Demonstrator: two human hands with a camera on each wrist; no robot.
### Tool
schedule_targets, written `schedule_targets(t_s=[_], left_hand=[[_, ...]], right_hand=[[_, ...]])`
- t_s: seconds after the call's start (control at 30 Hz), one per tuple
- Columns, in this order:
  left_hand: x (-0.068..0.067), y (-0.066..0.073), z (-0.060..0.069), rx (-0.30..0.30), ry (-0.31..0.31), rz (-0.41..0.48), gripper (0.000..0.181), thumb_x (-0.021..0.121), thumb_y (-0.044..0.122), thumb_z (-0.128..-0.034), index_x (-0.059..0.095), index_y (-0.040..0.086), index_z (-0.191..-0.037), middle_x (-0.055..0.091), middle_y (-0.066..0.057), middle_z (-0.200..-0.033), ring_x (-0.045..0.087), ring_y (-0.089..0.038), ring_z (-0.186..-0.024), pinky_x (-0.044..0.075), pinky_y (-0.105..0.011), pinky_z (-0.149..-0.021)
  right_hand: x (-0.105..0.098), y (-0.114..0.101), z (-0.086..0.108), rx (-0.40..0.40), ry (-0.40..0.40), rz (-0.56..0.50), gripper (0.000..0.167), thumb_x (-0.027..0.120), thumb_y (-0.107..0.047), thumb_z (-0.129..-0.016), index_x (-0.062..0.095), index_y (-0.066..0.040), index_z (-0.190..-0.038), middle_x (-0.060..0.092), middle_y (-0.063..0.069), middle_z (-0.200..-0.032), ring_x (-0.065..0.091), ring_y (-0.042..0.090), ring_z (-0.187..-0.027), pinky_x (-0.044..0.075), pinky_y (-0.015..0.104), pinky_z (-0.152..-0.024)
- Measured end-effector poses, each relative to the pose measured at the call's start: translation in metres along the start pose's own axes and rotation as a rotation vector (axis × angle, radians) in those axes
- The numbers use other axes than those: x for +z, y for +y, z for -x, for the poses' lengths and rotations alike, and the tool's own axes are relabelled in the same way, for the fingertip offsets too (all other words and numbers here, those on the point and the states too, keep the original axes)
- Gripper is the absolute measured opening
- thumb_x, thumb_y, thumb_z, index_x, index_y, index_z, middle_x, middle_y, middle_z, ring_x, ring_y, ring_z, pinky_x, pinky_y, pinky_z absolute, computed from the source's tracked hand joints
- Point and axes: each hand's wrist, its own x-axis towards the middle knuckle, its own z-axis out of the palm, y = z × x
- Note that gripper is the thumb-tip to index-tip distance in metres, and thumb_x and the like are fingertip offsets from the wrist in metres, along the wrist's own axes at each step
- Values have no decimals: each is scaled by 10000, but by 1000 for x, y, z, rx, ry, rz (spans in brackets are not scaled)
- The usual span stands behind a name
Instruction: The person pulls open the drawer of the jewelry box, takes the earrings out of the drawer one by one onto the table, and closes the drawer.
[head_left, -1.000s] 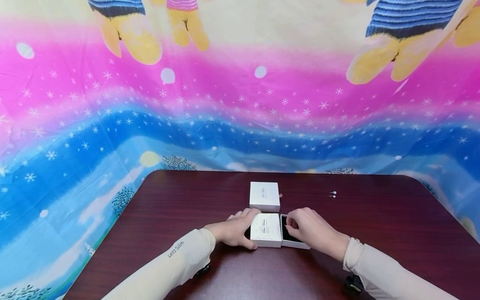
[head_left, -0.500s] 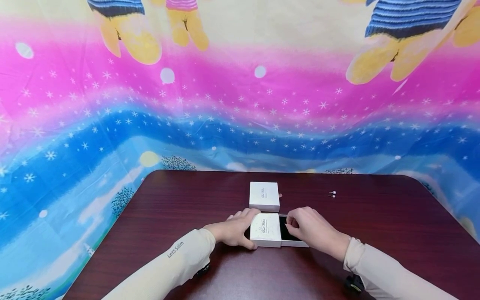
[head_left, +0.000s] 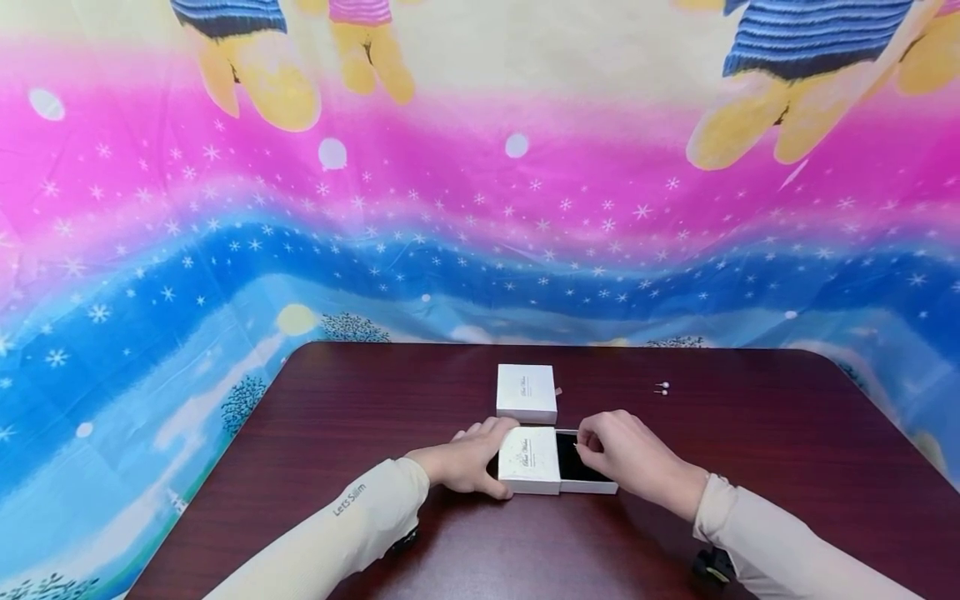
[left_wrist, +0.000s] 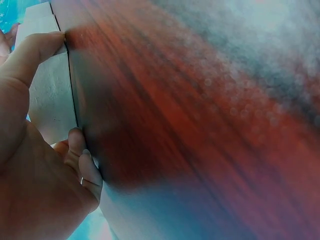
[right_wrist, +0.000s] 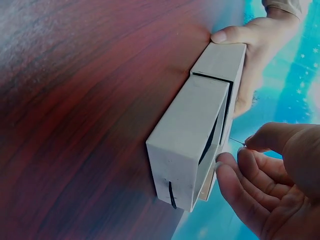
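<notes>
A white jewelry box (head_left: 528,460) with dark printed lettering lies on the table, its drawer (head_left: 588,487) pulled out to the right and lined in black. My left hand (head_left: 467,458) grips the box's cover from the left, thumb on the near side and fingers at the far side. Over the drawer, my right hand (head_left: 630,454) pinches a small stud earring (right_wrist: 236,141) between thumb and index finger; only its thin metal post shows. The post points toward the drawer, apart from the lining as far as I can see. A black ribbon tab (right_wrist: 172,195) hangs from the drawer's end.
A second white box (head_left: 526,392), shut, with a small pinkish tab on its right, stands just behind the first. Two pearl stud earrings (head_left: 663,387) lie farther right on the dark red-brown table (head_left: 397,392). A printed cloth (head_left: 465,208) hangs behind the table.
My right hand has risen slightly and shifted a little right over the drawer, still pinching the earring. The drawer, slightly askew before, now sits straighter. My left hand keeps its hold.
</notes>
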Motion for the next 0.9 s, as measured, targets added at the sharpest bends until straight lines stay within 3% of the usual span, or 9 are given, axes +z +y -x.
schedule_targets(t_s=[0.9], left_hand=[[0,-1,-1,0,2,-5,933,840,361,-770,300,144,-1499,462,-27,-1398,446,-179,-1138,354,-320,-934]], right_hand=[[-13,13,14,52,54,-19,178,691,-37,-843,673,-181,-740,558,-138,-631,418,-14,-562,399,208,-582]])
